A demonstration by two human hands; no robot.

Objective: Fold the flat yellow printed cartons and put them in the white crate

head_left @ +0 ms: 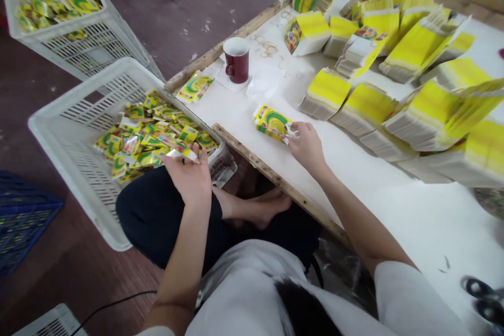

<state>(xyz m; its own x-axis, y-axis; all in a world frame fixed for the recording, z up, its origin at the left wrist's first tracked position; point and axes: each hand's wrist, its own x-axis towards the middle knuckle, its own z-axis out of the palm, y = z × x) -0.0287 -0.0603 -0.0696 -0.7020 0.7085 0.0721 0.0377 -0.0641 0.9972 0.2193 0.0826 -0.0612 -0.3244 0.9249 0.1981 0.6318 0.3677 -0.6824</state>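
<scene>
My left hand [189, 176], palm up, holds a small yellow-and-green packet [176, 145] over the near edge of a white plastic crate [74, 168]. Similar packets [137, 139] lie heaped in that crate. On the white tabletop [354, 189], a yellow-and-green printed carton [271, 121] lies flat. My right hand [307, 146] pinches the carton's near end, where white flaps show between the fingertips. Another such flat packet [195, 86] rests at the table's left corner.
Bundles of yellow folded cartons [366, 107] stand across the table's far right. A maroon mug [237, 60] is near the wooden table edge, beside loose rubber bands [269, 50]. A second filled crate [94, 37] and a blue crate [23, 220] stand left. Black scissors-like handles [486, 299] lie lower right.
</scene>
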